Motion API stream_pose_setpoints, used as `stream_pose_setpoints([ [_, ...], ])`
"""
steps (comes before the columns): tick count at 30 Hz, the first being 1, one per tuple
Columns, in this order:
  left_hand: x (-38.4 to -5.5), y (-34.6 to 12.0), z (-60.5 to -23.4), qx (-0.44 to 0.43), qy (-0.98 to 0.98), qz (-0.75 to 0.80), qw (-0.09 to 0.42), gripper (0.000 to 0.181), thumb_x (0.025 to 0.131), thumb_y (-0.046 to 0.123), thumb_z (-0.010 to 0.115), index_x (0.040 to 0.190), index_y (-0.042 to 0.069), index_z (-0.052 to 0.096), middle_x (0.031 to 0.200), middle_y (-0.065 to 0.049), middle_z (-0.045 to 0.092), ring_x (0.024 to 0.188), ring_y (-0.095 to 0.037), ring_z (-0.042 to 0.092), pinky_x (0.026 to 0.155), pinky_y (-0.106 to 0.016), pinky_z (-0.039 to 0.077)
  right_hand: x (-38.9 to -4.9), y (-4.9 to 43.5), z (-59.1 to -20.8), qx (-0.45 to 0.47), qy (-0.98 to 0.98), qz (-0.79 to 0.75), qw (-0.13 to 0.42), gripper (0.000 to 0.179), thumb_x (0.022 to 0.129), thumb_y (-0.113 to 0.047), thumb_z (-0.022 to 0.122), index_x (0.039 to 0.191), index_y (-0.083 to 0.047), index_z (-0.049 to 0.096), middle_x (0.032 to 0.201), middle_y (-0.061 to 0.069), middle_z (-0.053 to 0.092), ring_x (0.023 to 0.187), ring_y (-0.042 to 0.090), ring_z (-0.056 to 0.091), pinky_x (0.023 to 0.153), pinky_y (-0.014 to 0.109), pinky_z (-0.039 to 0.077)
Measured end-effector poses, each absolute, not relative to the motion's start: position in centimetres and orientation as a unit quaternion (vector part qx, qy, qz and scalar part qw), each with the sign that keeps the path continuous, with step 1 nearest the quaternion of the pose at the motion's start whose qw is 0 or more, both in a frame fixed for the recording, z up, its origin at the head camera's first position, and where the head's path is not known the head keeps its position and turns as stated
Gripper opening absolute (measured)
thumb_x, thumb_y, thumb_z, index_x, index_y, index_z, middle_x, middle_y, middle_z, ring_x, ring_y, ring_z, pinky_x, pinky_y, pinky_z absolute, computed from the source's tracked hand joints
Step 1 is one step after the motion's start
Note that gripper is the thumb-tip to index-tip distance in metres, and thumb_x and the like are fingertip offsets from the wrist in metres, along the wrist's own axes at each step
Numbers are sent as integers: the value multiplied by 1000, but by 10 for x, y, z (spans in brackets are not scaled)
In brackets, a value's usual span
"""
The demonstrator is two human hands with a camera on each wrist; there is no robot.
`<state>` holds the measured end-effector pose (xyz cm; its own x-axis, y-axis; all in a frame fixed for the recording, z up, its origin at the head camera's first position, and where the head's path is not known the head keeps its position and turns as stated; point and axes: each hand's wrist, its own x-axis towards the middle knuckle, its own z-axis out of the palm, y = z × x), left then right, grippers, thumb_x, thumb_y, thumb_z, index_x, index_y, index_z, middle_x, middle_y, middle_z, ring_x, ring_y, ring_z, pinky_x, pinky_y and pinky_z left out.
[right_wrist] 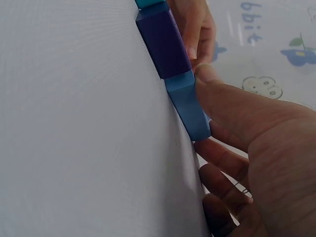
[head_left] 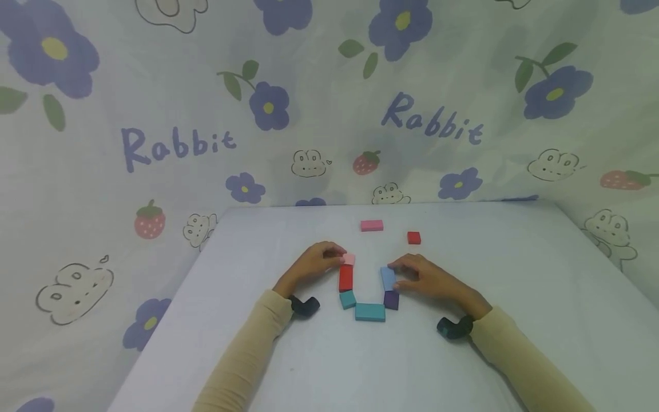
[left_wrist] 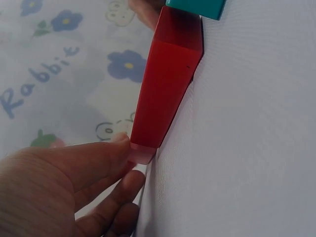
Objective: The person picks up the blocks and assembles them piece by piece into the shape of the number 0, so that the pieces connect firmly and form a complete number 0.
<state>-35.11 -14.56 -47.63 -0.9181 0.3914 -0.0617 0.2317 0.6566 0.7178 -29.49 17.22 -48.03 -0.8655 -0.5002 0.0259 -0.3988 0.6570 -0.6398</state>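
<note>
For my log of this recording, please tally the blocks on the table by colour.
Pink blocks: 2
Red blocks: 2
Teal blocks: 2
Light blue block: 1
Purple block: 1
Total: 8

Dim, diffuse light (shadows soft-edged), slight blur.

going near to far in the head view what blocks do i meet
Wide teal block, purple block, blue block, light pink block, small red block, bright pink block. Left out as level with others: small teal block, long red block.
</note>
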Motion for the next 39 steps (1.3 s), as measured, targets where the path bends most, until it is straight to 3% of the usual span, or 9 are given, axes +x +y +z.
stream_pose_setpoints([
  [39, -352, -144, -479, 174, 905, 374, 102, 29, 84, 44, 64, 110, 31, 62, 107, 11, 61, 106, -11, 54, 95, -36, 46, -295, 174, -480, -254, 902, -340, 73, 56, 74, -56, 67, 123, -32, 55, 119, -15, 55, 115, 11, 47, 99, 39, 44],
])
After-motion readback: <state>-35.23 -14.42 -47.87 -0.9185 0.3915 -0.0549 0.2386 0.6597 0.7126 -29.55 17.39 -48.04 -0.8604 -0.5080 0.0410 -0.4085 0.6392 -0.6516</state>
